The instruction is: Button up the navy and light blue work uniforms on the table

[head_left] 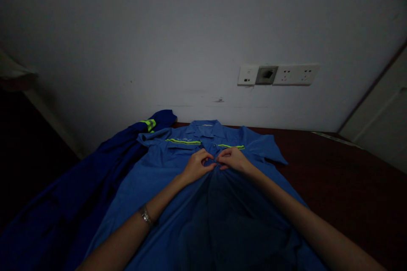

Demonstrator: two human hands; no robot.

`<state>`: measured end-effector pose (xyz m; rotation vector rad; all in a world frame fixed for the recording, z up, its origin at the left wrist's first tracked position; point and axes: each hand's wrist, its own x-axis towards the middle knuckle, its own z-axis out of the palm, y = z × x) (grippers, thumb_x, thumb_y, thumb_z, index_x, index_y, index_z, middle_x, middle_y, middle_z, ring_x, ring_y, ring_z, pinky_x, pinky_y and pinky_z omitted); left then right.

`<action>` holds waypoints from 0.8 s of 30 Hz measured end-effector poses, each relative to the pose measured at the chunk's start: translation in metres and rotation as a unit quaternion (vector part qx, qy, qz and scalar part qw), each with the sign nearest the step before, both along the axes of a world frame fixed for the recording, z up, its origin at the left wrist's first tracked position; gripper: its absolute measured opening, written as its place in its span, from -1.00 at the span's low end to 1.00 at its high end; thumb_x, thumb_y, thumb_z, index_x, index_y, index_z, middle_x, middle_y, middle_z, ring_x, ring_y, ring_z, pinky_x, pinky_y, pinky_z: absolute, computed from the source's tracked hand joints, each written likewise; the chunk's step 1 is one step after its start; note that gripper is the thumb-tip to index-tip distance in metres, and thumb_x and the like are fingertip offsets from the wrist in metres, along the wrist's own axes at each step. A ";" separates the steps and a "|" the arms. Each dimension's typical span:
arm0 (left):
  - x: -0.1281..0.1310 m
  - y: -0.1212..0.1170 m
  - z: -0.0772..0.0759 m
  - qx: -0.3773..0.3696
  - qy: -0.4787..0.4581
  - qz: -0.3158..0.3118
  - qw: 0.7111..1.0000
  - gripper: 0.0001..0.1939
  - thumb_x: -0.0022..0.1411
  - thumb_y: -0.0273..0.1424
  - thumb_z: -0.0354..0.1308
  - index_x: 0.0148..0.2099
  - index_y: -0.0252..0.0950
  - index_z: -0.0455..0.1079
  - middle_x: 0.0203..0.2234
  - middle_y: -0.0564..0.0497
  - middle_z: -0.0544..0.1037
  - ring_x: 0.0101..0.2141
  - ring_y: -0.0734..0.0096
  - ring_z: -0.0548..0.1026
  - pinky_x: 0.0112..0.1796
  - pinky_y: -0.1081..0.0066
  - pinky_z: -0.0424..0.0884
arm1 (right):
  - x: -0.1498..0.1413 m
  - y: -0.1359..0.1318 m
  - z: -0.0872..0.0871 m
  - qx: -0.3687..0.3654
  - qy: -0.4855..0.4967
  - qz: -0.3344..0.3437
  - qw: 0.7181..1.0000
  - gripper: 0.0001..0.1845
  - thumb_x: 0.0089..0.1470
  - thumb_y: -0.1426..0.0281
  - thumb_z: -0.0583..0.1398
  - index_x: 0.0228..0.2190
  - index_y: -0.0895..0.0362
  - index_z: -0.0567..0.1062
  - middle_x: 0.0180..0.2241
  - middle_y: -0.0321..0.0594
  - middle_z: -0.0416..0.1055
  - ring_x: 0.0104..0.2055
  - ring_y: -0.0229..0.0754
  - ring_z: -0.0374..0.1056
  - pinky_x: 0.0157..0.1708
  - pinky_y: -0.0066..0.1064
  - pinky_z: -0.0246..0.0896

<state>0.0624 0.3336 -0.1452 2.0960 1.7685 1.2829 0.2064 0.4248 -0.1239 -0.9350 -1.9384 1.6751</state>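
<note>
A blue short-sleeved work shirt [178, 156] lies spread on its back, its collar toward the wall and yellow-green stripes across the chest. At the middle of its front placket, my left hand [197, 166] pinches the cloth between thumb and fingers. Close beside it, my right hand [233, 160] pinches the other side of the placket, fingertips almost meeting the left ones. The fabric is pulled up into folds below both hands. Whether a button sits between the fingertips is too small to tell. A metal watch or bracelet [145, 215] is on my left wrist.
A darker blue garment [73, 186] with a reflective band lies along the left side, partly under the shirt. The dark red-brown tabletop [321, 165] shows at right. Behind it rises a pale wall [143, 51] with a row of sockets [294, 75]. The room is dim.
</note>
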 end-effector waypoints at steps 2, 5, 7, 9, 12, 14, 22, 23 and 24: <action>-0.001 0.000 0.000 0.002 0.004 0.000 1.000 -0.85 -0.01 -0.36 0.18 -0.33 -0.31 0.41 -0.54 0.07 0.29 -0.48 0.52 0.26 -0.45 0.53 0.16 | 0.001 0.001 0.000 -0.001 0.003 0.002 1.000 -0.92 -0.29 0.46 0.25 -0.64 0.23 0.44 -0.66 -0.34 0.37 -0.56 -0.34 0.34 -0.53 -0.54 0.36; -0.002 0.000 0.000 0.007 0.007 0.000 1.000 -0.86 0.00 -0.36 0.17 -0.35 -0.32 0.39 -0.55 0.08 0.28 -0.50 0.53 0.25 -0.46 0.53 0.16 | 0.001 0.000 0.002 -0.005 0.003 -0.003 1.000 -0.92 -0.30 0.48 0.25 -0.67 0.23 0.43 -0.68 -0.34 0.36 -0.57 -0.34 0.33 -0.53 -0.53 0.35; -0.002 -0.001 -0.001 0.009 0.010 -0.001 1.000 -0.87 0.01 -0.36 0.16 -0.37 -0.32 0.39 -0.55 0.08 0.27 -0.50 0.53 0.25 -0.46 0.53 0.15 | 0.001 -0.001 0.003 -0.007 0.000 -0.009 1.000 -0.93 -0.31 0.49 0.24 -0.68 0.22 0.42 -0.69 -0.35 0.35 -0.58 -0.34 0.32 -0.52 -0.53 0.34; -0.003 -0.001 -0.001 0.009 0.018 -0.010 1.000 -0.88 0.01 -0.37 0.16 -0.38 -0.32 0.38 -0.55 0.08 0.28 -0.49 0.53 0.26 -0.46 0.53 0.16 | 0.000 -0.001 0.004 -0.007 -0.002 -0.010 1.000 -0.92 -0.32 0.51 0.24 -0.70 0.22 0.41 -0.70 -0.36 0.34 -0.59 -0.35 0.31 -0.51 -0.52 0.34; -0.003 -0.003 0.000 0.011 0.036 -0.028 0.999 -0.90 0.02 -0.39 0.14 -0.37 -0.32 0.39 -0.52 0.06 0.32 -0.47 0.52 0.28 -0.43 0.53 0.17 | 0.000 -0.002 0.003 -0.001 -0.001 -0.010 1.000 -0.92 -0.33 0.53 0.22 -0.71 0.21 0.40 -0.72 -0.37 0.33 -0.61 -0.35 0.30 -0.52 -0.52 0.32; -0.003 -0.003 0.001 0.010 0.041 -0.033 0.999 -0.90 0.04 -0.39 0.13 -0.39 -0.31 0.40 -0.53 0.05 0.33 -0.47 0.52 0.29 -0.43 0.53 0.18 | 0.000 -0.002 0.003 0.004 -0.001 -0.015 1.000 -0.92 -0.34 0.54 0.22 -0.72 0.21 0.39 -0.73 -0.38 0.32 -0.62 -0.36 0.29 -0.53 -0.53 0.30; -0.004 0.000 0.003 0.012 -0.027 -0.033 0.999 -0.83 0.08 -0.37 0.11 -0.29 -0.34 0.45 -0.54 0.05 0.33 -0.51 0.55 0.28 -0.46 0.55 0.20 | 0.003 -0.001 0.007 0.039 0.002 0.006 0.999 -0.96 -0.34 0.52 0.20 -0.70 0.22 0.40 -0.72 -0.37 0.34 -0.62 -0.34 0.30 -0.53 -0.52 0.27; -0.004 0.001 0.003 0.015 -0.025 -0.042 0.999 -0.83 0.09 -0.38 0.10 -0.28 -0.34 0.45 -0.52 0.04 0.34 -0.50 0.55 0.29 -0.46 0.55 0.20 | 0.002 -0.001 0.007 0.042 0.001 0.006 0.999 -0.96 -0.34 0.52 0.20 -0.70 0.22 0.40 -0.72 -0.37 0.34 -0.61 -0.34 0.30 -0.52 -0.51 0.27; -0.004 0.001 0.003 0.019 -0.022 -0.051 0.998 -0.82 0.09 -0.39 0.10 -0.27 -0.34 0.46 -0.51 0.03 0.36 -0.50 0.56 0.29 -0.47 0.55 0.21 | 0.002 -0.001 0.007 0.044 0.000 0.004 0.999 -0.96 -0.34 0.51 0.20 -0.70 0.22 0.40 -0.71 -0.36 0.34 -0.61 -0.33 0.31 -0.51 -0.51 0.27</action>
